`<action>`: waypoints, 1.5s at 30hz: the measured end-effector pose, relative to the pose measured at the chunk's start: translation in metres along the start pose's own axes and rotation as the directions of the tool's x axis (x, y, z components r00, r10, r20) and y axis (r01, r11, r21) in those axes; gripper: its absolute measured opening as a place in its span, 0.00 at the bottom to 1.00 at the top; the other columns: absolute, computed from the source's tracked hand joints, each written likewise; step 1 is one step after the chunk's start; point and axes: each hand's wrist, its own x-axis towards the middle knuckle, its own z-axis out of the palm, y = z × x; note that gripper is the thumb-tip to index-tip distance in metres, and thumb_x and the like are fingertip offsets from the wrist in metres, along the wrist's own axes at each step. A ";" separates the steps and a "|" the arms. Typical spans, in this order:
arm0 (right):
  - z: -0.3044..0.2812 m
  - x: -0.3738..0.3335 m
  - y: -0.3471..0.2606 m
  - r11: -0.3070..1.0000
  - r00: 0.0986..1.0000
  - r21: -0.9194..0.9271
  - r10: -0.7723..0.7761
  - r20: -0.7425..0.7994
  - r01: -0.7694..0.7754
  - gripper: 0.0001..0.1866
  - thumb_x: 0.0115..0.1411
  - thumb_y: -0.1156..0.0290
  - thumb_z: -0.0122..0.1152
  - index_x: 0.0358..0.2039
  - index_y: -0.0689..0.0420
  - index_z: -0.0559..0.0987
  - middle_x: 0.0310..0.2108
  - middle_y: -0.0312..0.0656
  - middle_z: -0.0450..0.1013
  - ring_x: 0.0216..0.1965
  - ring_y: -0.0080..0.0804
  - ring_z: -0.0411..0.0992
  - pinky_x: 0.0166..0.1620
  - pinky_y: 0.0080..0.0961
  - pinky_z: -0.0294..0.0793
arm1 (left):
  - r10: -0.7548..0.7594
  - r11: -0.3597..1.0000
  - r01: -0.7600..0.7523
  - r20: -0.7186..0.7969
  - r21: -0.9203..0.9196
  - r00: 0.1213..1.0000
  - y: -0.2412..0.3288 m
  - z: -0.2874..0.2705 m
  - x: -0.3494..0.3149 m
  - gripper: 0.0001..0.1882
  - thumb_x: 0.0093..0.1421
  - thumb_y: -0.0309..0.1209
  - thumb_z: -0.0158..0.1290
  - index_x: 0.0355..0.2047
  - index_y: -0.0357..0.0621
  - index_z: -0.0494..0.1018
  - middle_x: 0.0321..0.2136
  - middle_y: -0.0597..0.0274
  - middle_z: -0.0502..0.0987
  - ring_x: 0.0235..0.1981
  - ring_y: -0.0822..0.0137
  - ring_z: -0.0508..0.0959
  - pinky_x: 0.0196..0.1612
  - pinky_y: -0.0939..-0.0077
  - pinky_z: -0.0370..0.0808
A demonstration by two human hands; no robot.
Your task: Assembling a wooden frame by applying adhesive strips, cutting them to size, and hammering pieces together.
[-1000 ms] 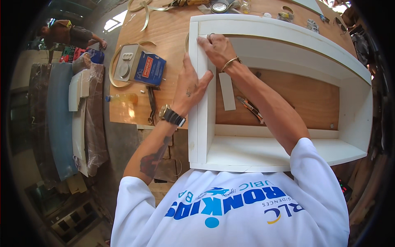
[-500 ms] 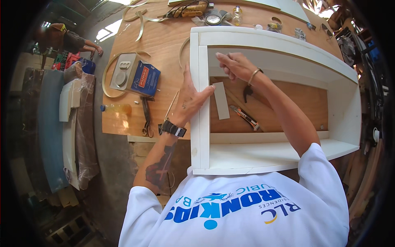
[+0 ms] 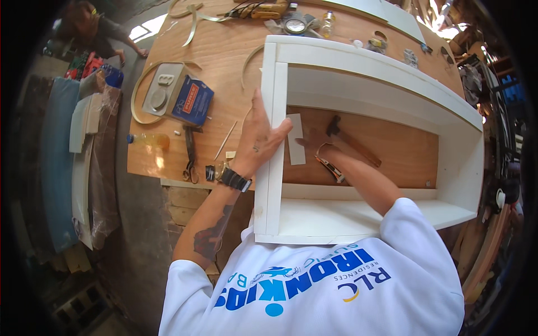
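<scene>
A white open cabinet box (image 3: 272,168) stands between me and the workbench, tilted slightly. My left hand (image 3: 259,137) grips its left side panel, with the thumb over the inner edge and fingers along the outside. Inside the opening, my right hand (image 3: 315,140) is low over the bench, blurred and shadowed; its fingertips are beside a white flat strip (image 3: 296,143). Whether it holds anything cannot be made out. A utility knife (image 3: 330,169) lies just under my right wrist, partly hidden. To the right of that hand lies a hammer (image 3: 358,145) with a wooden handle.
Left on the bench are a blue-and-silver can (image 3: 179,101), a bottle of amber liquid (image 3: 148,141), scissors (image 3: 191,162) and a thin stick (image 3: 226,140). A yellow power tool (image 3: 266,11) and round gauge (image 3: 295,24) are beyond the box. Another person (image 3: 92,28) is far left.
My right hand has dropped from a raised closed pose down into the box, near the white strip. More of the hammer shows now. My left hand keeps its grip on the side panel.
</scene>
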 end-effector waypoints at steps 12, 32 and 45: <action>0.005 0.008 0.000 0.979 0.985 0.151 0.151 -0.085 -0.137 0.32 0.49 0.52 0.66 0.41 0.70 0.71 0.32 0.49 0.75 0.20 0.38 0.73 0.17 0.27 0.71 | -0.051 0.885 0.077 0.070 -0.460 0.996 -0.008 0.000 -0.004 0.44 0.63 0.55 0.36 0.67 0.35 0.38 0.63 0.40 0.50 0.61 0.51 0.56 0.61 0.64 0.54; -0.144 -0.036 -0.086 0.501 0.980 0.862 0.120 -0.157 0.077 0.26 0.65 0.45 0.47 0.32 0.59 0.75 0.25 0.40 0.71 0.24 0.26 0.70 0.30 0.21 0.73 | 0.165 0.561 0.093 0.221 -0.823 0.961 -0.041 -0.002 0.098 0.40 0.68 0.60 0.22 0.69 0.42 0.41 0.67 0.49 0.51 0.64 0.58 0.59 0.64 0.68 0.55; -0.134 -0.015 -0.124 0.769 0.737 0.477 0.010 -0.676 0.426 0.16 0.65 0.59 0.50 0.27 0.59 0.72 0.21 0.35 0.65 0.19 0.21 0.59 0.23 0.19 0.63 | -0.089 0.720 0.121 0.083 -0.684 0.993 -0.029 0.005 0.148 0.29 0.70 0.53 0.23 0.49 0.44 0.65 0.45 0.54 0.71 0.41 0.63 0.71 0.48 0.68 0.67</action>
